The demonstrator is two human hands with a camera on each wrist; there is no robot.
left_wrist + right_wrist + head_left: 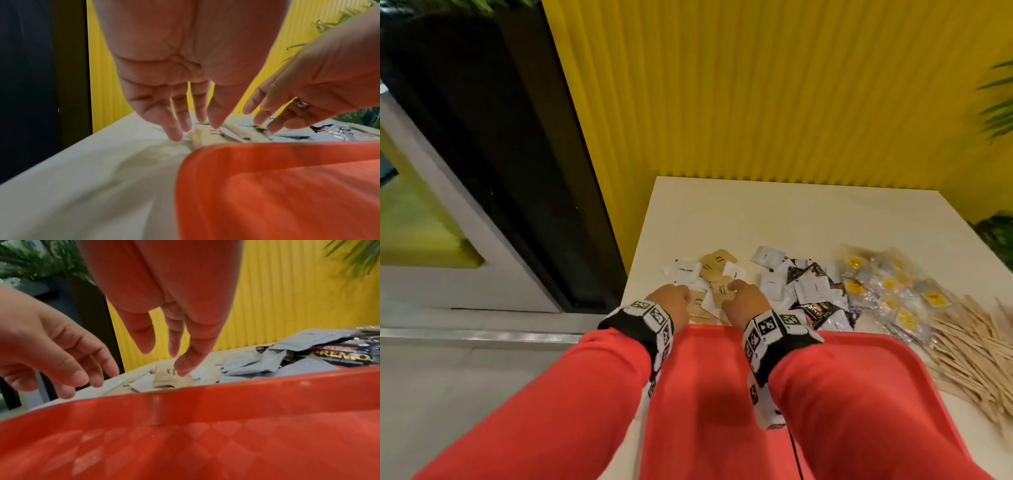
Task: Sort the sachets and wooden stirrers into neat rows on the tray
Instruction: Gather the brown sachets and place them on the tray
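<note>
- The red tray (887, 383) is lying on the near part of the tabletop (774, 212); the part of its floor that is showing carries nothing, and both sleeves are covering much of it. Its plastic is showing a faint diamond texture in the right wrist view, with a raised, rounded rim.
- All the sachets are lying on the tabletop just beyond the tray's far rim, none inside it.
- The brown and white paper sachets (717, 274) are sitting in a loose heap at the left; they are flat and square, with small print.
- The white and black sachets (804, 287) are overlapping one another in the middle; one black one is reading "PREMO".
- The clear packets with yellow round labels (887, 291) are lying further right, crinkled and shiny.
- The wooden stirrers (969, 346) are lying in a jumbled pile at the far right, beside the tray's right edge: thin, flat, pale sticks.
- The left hand (671, 303) is reaching over the paper heap, fingers spread and nearly straight, tips at the sachets, gripping nothing.
- The right hand (744, 303) is hanging beside it, fingers relaxed and pointing down, one fingertip touching a brown sachet (172, 379); it is holding nothing.
- The tabletop is cream and smooth, standing against a ribbed yellow wall (756, 85); a dark panel (482, 137) is standing to the left and green plants (1000, 106) are showing at the right.
</note>
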